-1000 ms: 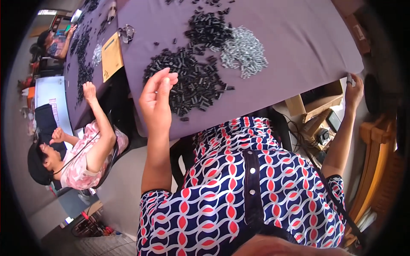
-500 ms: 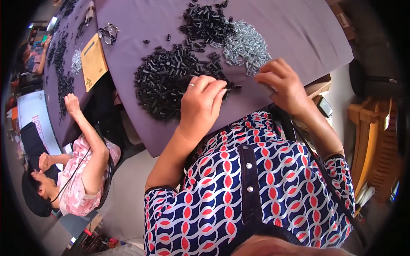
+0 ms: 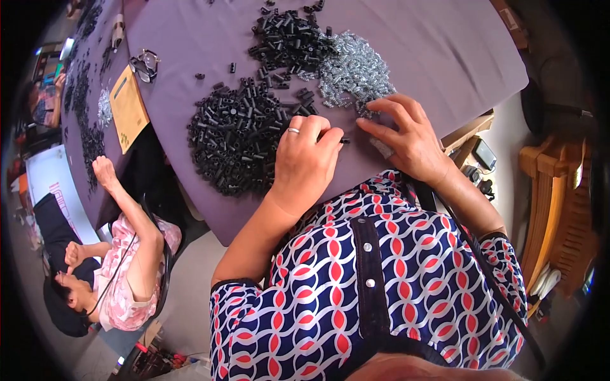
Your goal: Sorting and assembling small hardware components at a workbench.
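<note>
My left hand, with a ring on one finger, is closed in a pinch at the right edge of a heap of small black cylindrical parts. A dark end of one such part pokes out past its fingertips; the rest is hidden. My right hand bends over the near edge of a pile of small silvery coil springs, its thumb and forefinger by a few loose springs. Below its thumb shows a silvery clump, seemingly springs kept in the palm.
A second black heap adjoins the springs on the purple-grey tablecloth. Eyeglasses and a tan envelope lie to the left. Another person sits at the left table. A wooden chair stands at the right.
My right hand has moved left and down to the springs' near edge, and its fingers have spread somewhat. My left hand has shifted slightly right relative to the black heap. The whole view has tilted.
</note>
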Tool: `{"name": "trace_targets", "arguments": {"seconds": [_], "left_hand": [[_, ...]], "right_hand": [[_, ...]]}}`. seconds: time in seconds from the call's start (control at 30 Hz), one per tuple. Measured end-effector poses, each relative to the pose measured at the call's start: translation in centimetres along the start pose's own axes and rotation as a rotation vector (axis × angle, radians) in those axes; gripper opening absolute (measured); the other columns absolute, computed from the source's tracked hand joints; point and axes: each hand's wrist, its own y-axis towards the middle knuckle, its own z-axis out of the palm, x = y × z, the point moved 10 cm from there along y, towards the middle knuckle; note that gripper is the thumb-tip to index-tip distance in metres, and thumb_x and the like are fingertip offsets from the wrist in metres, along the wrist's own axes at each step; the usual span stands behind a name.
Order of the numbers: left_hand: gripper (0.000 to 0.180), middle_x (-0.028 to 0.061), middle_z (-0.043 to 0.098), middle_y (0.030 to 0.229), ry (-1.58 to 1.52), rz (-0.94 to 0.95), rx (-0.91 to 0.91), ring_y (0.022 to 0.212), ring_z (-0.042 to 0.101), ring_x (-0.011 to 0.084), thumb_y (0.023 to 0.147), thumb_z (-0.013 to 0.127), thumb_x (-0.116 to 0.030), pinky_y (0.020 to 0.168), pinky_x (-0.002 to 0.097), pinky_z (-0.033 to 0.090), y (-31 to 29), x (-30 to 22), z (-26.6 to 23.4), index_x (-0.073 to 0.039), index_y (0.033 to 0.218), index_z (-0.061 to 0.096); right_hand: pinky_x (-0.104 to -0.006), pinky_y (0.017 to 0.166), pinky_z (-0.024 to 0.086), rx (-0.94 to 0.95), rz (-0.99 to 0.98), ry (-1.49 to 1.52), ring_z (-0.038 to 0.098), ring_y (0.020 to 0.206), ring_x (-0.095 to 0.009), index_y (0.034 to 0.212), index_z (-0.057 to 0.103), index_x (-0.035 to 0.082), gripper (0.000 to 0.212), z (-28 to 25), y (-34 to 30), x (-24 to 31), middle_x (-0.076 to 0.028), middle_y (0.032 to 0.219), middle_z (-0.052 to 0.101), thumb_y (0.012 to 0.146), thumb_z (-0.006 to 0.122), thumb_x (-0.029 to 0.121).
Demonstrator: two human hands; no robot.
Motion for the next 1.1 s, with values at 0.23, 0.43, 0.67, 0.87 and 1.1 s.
{"name": "trace_targets", "arguments": {"seconds": [0.23, 0.43, 0.67, 0.87, 1.1], "left_hand": [[0.017, 0.0064, 0.058, 0.093, -0.097, -0.059, -0.073, 0.088, 0.057, 0.0278, 0.076, 0.075, -0.007, 0.073, 0.0385, 0.048, -0.3, 1.0, -0.8, -0.007, 0.092, 0.068], [0.016, 0.0074, 0.066, 0.094, -0.691, -0.432, -0.068, 0.08, 0.063, 0.0174, 0.084, 0.069, 0.002, 0.072, 0.0279, 0.051, -3.0, 3.7, -1.1, -0.001, 0.1, 0.069], [0.017, 0.0085, 0.07, 0.097, -1.27, -0.734, -0.021, 0.084, 0.068, 0.0128, 0.094, 0.062, -0.001, 0.077, 0.0244, 0.055, -4.8, 5.0, 1.4, 0.002, 0.109, 0.067], [0.018, 0.0123, 0.072, 0.101, -1.412, -0.801, -0.045, 0.082, 0.069, 0.0153, 0.095, 0.062, -0.004, 0.075, 0.0259, 0.055, -5.9, 5.6, 1.6, 0.003, 0.111, 0.065], [0.023, 0.0115, 0.071, 0.101, -1.278, -0.696, -0.047, 0.083, 0.069, 0.0154, 0.095, 0.06, -0.003, 0.078, 0.0269, 0.055, -5.1, 4.4, 1.7, 0.003, 0.117, 0.063]], "right_hand": [[-0.045, 0.1, 0.044, 0.031, -0.067, 0.113, 0.049, 0.126, -0.035, 0.113, 0.071, 0.012, 0.05, 0.2, -0.3, 0.9, -0.009, 0.134, 0.054, 0.063, 0.075, 0.006], [-0.047, 0.102, 0.044, -0.056, -0.08, 0.13, 0.048, 0.127, -0.036, 0.103, 0.071, 0.008, 0.047, -0.3, -0.4, 0.8, -0.01, 0.132, 0.056, 0.057, 0.069, 0.002], [-0.0457, 0.098, 0.046, 0.045, -0.142, 0.115, 0.049, 0.124, -0.033, 0.094, 0.07, 0.005, 0.036, 1.1, 2.7, 2.1, -0.01, 0.126, 0.057, 0.057, 0.069, 0.004], [-0.0387, 0.089, 0.046, -0.01, -0.172, -0.016, 0.052, 0.116, -0.027, 0.085, 0.06, 0.003, 0.02, 0.8, 3.8, 2.8, -0.008, 0.115, 0.057, 0.068, 0.069, 0.008], [-0.0293, 0.084, 0.05, 0.287, 0.233, 0.855, 0.062, 0.096, -0.019, 0.098, 0.06, 0.001, 0.025, 2.5, 3.6, 2.0, -0.007, 0.099, 0.061, 0.077, 0.066, -0.008]]}}
